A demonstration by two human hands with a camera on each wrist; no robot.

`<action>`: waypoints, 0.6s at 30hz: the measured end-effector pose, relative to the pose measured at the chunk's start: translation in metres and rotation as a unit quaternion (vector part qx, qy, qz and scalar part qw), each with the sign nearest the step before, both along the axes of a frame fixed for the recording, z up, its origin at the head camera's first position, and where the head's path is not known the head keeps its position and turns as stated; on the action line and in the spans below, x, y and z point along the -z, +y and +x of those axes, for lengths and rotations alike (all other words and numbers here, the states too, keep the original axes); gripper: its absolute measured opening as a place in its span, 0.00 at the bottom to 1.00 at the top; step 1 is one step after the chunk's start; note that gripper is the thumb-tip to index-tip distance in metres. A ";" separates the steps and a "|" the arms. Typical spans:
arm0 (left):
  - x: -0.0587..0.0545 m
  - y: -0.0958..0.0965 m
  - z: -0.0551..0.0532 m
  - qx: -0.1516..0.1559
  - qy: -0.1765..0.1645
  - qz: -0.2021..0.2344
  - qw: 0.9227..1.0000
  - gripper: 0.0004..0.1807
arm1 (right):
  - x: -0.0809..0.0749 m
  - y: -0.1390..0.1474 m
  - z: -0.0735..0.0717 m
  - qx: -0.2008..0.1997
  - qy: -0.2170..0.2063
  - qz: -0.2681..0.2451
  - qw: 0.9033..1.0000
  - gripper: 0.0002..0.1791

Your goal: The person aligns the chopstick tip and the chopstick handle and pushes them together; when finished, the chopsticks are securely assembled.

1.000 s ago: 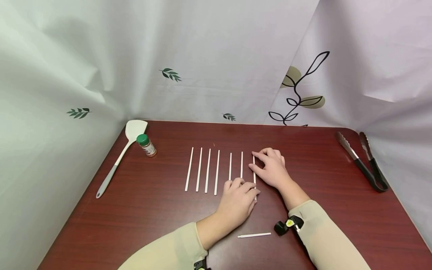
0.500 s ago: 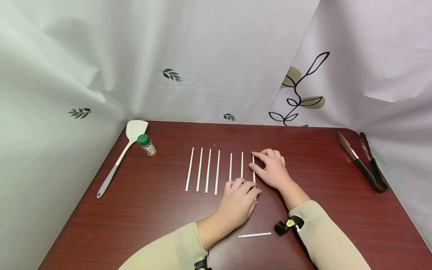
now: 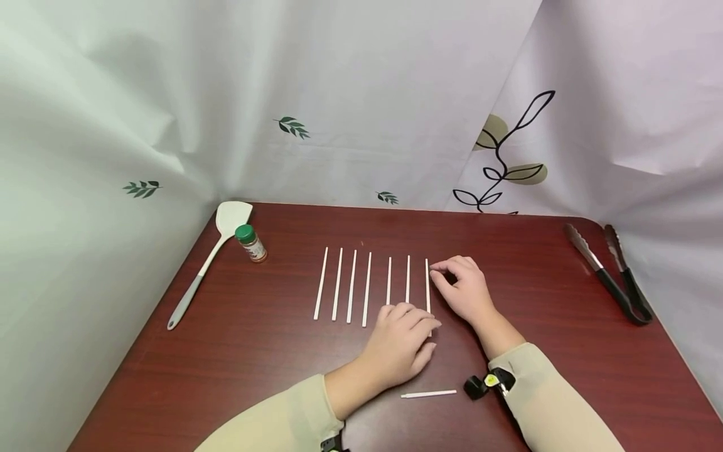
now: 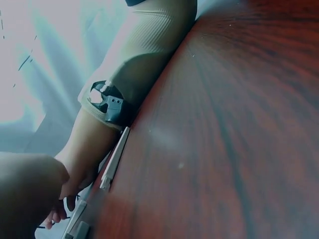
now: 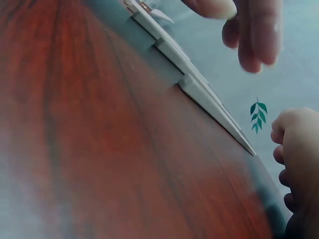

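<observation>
Several thin white sticks lie side by side in a row on the table. My left hand [image 3: 398, 348] is over the near ends of the right-hand ones, its thumb spread away from its fingers. Beneath its fingertips passes the rightmost stick [image 3: 427, 285], so part of that stick is hidden. Just right of this stick's far end is my right hand [image 3: 465, 289], fingers loosely bent around nothing. In the right wrist view, the fingers [image 5: 264, 35] of my left hand hang apart from the sticks. A short white stick [image 3: 429, 394] with a narrower tip lies nearer me, crosswise.
A white spatula [image 3: 230, 220] with a grey handle lies at the table's left edge, a green-capped spice jar [image 3: 252, 245] standing beside it. Black-handled tongs [image 3: 615, 282] lie spread at the far right. White patterned cloth [image 3: 361, 94] rises behind the table [image 3: 226, 376].
My right fingers have come off the rightmost stick and shifted slightly right. My left thumb has swung away from that stick's near end. The head view has shifted a little.
</observation>
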State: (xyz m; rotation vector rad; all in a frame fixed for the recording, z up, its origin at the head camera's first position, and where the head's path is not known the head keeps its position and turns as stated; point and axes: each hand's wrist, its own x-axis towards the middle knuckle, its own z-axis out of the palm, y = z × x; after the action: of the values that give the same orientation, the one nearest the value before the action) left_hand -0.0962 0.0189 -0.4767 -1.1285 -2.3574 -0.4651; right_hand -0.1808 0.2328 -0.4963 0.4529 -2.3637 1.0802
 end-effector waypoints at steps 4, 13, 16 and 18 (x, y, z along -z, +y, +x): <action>-0.001 -0.004 0.000 0.032 0.016 0.016 0.999 0.17 | -0.002 0.000 0.007 -0.003 0.004 0.006 1.000 0.04; 0.001 -0.016 0.003 0.054 0.032 0.032 0.997 0.18 | -0.002 -0.002 0.029 -0.030 0.027 0.009 0.999 0.03; 0.001 -0.021 0.006 0.058 0.028 0.033 0.997 0.18 | -0.002 -0.003 0.037 -0.039 0.042 0.010 0.998 0.04; 0.002 -0.024 0.007 0.061 0.024 0.037 0.997 0.18 | -0.002 -0.003 0.042 -0.044 0.051 0.009 0.998 0.05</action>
State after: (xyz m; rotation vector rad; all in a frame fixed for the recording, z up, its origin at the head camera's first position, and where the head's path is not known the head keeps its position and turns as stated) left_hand -0.0890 -0.0055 -0.4782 -1.2407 -2.2195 -0.5564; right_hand -0.1385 0.2301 -0.4947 0.6092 -2.2845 1.0498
